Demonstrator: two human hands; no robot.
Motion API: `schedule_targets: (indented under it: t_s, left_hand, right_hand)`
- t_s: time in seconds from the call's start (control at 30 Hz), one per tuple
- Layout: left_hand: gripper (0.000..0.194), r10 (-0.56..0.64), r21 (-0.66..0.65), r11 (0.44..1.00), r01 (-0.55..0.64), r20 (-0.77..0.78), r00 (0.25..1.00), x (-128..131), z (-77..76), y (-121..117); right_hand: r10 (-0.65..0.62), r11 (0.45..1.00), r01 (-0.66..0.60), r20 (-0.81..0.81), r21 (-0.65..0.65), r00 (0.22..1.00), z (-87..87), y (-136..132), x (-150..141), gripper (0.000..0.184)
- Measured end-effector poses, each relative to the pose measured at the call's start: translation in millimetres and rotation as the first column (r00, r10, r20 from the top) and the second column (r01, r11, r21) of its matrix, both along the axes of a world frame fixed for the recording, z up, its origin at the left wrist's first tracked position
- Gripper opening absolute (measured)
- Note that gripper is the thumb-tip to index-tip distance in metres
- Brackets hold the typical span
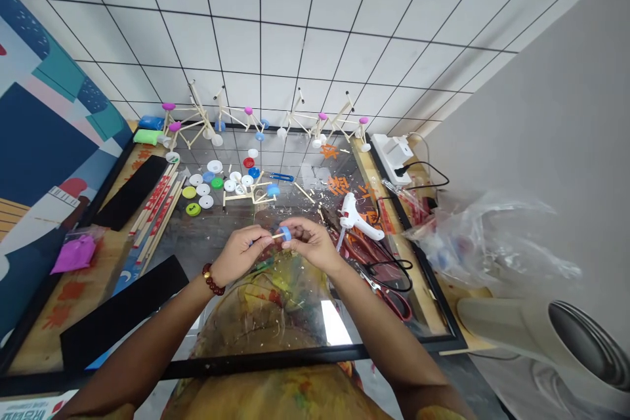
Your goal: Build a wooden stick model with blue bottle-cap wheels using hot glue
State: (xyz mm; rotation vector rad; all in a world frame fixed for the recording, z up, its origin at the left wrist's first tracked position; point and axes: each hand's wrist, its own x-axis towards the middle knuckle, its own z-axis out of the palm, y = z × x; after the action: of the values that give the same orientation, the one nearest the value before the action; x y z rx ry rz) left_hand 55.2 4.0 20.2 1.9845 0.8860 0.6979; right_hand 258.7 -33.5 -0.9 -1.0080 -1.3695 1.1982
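My left hand (240, 251), with a beaded bracelet at the wrist, pinches a short wooden stick (277, 236) between thumb and fingers. One end of the stick meets a blue bottle cap (286, 232), which the fingertips of my right hand (315, 244) grip. Whether stick and cap are joined I cannot tell. Just beyond my hands lies a small stick frame (243, 197) with a blue cap (273, 190) at its right end. Loose bottle caps in white, green, yellow, red and blue, one of them a green cap (217, 182), are scattered behind and left of it.
A white glue gun (357, 218) lies at right, beside pliers and red-handled scissors (394, 302). Several stick models with pink tops (322, 116) stand along the tiled wall. Wooden strips (160, 210), black panels (125, 312), a blue cutter (281, 176) and a power strip (394, 157) surround the workspace.
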Motion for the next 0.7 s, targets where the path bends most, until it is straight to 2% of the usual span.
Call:
schedule_targets:
  t_s: [0.1, 0.17, 0.23, 0.3, 0.37, 0.47, 0.6, 0.67, 0.7]
  left_hand:
    - [0.031, 0.04, 0.001, 0.999, -0.04, -0.044, 0.998, 1, 1.2, -2]
    - [0.03, 0.056, -0.031, 0.998, -0.058, -0.053, 0.997, 1, 1.7, -3]
    - [0.03, 0.06, -0.098, 0.993, -0.063, -0.04, 0.997, 1, 1.5, -2]
    - [0.031, 0.048, -0.23, 0.972, -0.051, -0.017, 0.999, -1, 0.4, 0]
    - [0.035, 0.037, -0.428, 0.904, -0.023, 0.023, 0.999, -3, -1.0, 3]
    - [0.043, 0.075, -0.677, 0.736, 0.018, 0.108, 0.991, -5, -2.1, 6]
    - [0.048, 0.108, -0.819, 0.569, 0.075, 0.165, 0.98, -6, -0.3, 9]
    - [0.048, 0.102, -0.853, 0.512, 0.105, 0.181, 0.978, -7, 1.3, 9]
    - [0.048, 0.095, -0.858, 0.501, 0.114, 0.185, 0.978, -7, 1.9, 9]
  right_hand:
    - [-0.143, 0.974, 0.085, 0.277, 0.21, 0.95, 5.2, -1, 2, 0.026]
    - [-0.193, 0.949, 0.062, 0.414, 0.31, 0.89, 8.7, -1, 4, 0.022]
    - [-0.201, 0.936, 0.026, 0.468, 0.352, 0.86, 10.6, -2, 5, 0.023]
    - [-0.187, 0.93, 0.0, 0.474, 0.368, 0.86, 10.5, -2, 5, 0.025]
    - [-0.163, 0.928, -0.022, 0.457, 0.373, 0.874, 9.6, -2, 4, 0.025]
    - [-0.126, 0.939, -0.02, 0.4, 0.343, 0.908, 7.5, -1, 3, 0.023]
    - [-0.084, 0.973, 0.014, 0.294, 0.232, 0.952, 2.2, 0, 2, 0.024]
    - [-0.06, 0.986, 0.022, 0.226, 0.167, 0.972, -1.3, 0, 1, 0.028]
    - [-0.047, 0.99, 0.021, 0.194, 0.138, 0.98, -2.8, 1, 1, 0.03]
